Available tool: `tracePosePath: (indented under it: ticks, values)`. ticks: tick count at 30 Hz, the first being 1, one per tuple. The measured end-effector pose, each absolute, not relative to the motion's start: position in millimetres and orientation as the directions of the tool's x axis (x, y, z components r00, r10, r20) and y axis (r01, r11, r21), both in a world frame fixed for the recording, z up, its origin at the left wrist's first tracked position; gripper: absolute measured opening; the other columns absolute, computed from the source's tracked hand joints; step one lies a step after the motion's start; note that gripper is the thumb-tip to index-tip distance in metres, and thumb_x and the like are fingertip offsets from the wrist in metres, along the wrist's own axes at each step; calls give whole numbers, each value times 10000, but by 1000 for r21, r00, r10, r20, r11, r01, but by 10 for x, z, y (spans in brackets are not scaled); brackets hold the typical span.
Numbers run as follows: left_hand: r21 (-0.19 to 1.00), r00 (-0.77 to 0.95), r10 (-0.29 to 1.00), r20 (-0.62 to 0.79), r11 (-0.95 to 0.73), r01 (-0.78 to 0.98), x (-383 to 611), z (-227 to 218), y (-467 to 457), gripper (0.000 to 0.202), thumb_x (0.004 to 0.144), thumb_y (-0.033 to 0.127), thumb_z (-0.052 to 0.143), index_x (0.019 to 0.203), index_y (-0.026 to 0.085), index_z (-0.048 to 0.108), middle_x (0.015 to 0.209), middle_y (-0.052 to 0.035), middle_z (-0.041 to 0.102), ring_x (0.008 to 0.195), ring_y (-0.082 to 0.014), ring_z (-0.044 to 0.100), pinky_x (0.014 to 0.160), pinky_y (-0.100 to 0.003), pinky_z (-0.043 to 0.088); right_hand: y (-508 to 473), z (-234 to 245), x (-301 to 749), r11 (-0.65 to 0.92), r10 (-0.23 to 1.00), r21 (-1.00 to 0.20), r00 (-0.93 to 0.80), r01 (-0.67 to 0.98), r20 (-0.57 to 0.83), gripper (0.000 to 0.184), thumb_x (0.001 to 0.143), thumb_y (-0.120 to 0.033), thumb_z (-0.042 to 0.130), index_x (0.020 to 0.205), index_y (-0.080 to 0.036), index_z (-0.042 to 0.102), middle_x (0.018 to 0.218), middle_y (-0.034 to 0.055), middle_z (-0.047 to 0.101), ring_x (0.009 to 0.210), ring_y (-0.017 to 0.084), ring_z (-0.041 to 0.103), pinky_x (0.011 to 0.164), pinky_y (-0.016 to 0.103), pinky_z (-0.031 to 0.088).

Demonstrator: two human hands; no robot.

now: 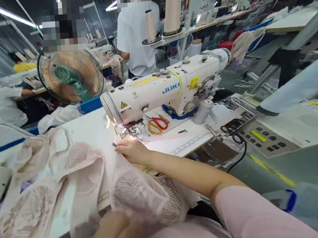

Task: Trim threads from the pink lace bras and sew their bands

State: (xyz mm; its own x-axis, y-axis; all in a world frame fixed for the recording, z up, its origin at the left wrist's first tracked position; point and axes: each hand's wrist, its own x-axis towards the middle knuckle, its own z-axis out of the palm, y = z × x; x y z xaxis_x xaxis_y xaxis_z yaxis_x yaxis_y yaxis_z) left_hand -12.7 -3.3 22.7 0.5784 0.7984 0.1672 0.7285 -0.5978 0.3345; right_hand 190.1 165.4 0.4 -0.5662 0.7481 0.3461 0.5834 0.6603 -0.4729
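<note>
My right hand [134, 150] is closed in front of the sewing machine's needle area. A small dark grey strip [114, 145], too little shown to name, juts from its fingertips. My left hand [112, 230] is smeared by motion at the bottom, beside a pale pink bra [138, 190] with lace cups; whether it grips the bra cannot be seen. That bra lies over the table's front edge towards my lap. The white sewing machine [157, 91] stands just beyond my right hand, its lamp lit. More pale pink bras [79, 158] are heaped to the left.
Orange-and-red-handled scissors [158, 124] lie under the machine arm, and a grey thread cone [203, 111] stands right of them. A control box [273, 135] sits at right. Behind are a large fan [71, 76], tall thread cones [172, 9] and a person in white [138, 32].
</note>
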Motion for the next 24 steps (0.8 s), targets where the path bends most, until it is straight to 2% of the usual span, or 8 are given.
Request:
tracePosePath:
  ticks: [3, 5, 8, 11, 13, 15, 19, 24]
  values:
    - [483, 568, 807, 161, -566, 668, 37, -64, 17, 171, 861, 339, 518, 1002, 314, 613, 977, -48, 639, 850, -176, 629, 698, -300, 546, 1577, -287, 1966, 640, 756, -491, -599, 591, 265, 298, 846, -112, 469, 1108, -207, 576, 1237, 68, 553, 1040, 198, 564, 874, 310, 444]
    - [557, 478, 851, 216, -510, 656, 29, -151, 148, 149, 863, 292, 480, 941, 296, 607, 911, -46, 637, 810, -169, 639, 672, -265, 550, 1538, -377, 2033, 592, 794, -506, -559, 627, 238, 354, 833, -89, 462, 1169, -174, 530, 1294, 118, 493, 1084, 221, 540, 896, 341, 443]
    - [571, 352, 890, 289, -456, 683, -38, -183, 394, 162, 872, 275, 448, 940, 268, 595, 943, -57, 617, 857, -173, 625, 706, -263, 534, 1489, -369, 2170, 492, 866, -542, -446, 681, 225, 410, 835, -64, 411, 1239, -128, 447, 1294, 174, 447, 1083, 225, 537, 884, 355, 456]
    - [461, 370, 910, 189, -415, 785, -33, -140, 646, 270, 886, 340, 367, 963, 233, 603, 1014, -80, 620, 923, -193, 614, 775, -287, 516, 1379, -283, 2331, 403, 911, -594, -367, 696, 188, 321, 867, -102, 396, 1179, -124, 470, 1187, 157, 500, 909, 170, 604, 796, 308, 492]
    - [333, 334, 941, 59, -334, 882, 12, -81, 827, 370, 876, 354, 308, 1026, 183, 600, 1092, -119, 614, 992, -231, 600, 843, -332, 498, 1251, -238, 2417, 372, 916, -629, -379, 682, 131, 231, 854, -181, 502, 1077, -132, 529, 1068, 113, 558, 753, 134, 620, 704, 271, 506]
    - [227, 277, 960, -30, -263, 938, 73, -18, 1032, 445, 857, 327, 281, 1122, 112, 567, 1179, -174, 582, 1067, -286, 569, 903, -398, 464, 1100, -218, 2464, 340, 906, -655, -421, 675, 37, 282, 776, -267, 645, 1011, -137, 561, 974, 78, 585, 680, 129, 611, 650, 264, 500]
    - [130, 215, 972, -98, -202, 971, 214, 48, 1484, 489, 846, 256, 279, 1224, 17, 475, 1314, -248, 474, 1197, -347, 467, 971, -453, 392, 855, -222, 2465, 294, 892, -618, -442, 729, -96, 351, 720, -255, 710, 1015, -145, 555, 1023, 99, 573, 862, 199, 591, 749, 315, 470]
    - [37, 150, 976, -161, -146, 989, 304, 37, 1894, 376, 806, 292, 408, 1097, 110, 560, 1146, -211, 584, 1077, -373, 536, 841, -453, 453, 741, -235, 2501, 232, 910, -594, -388, 770, -148, 254, 771, -206, 644, 988, -132, 533, 1022, 122, 556, 883, 226, 561, 731, 333, 452]
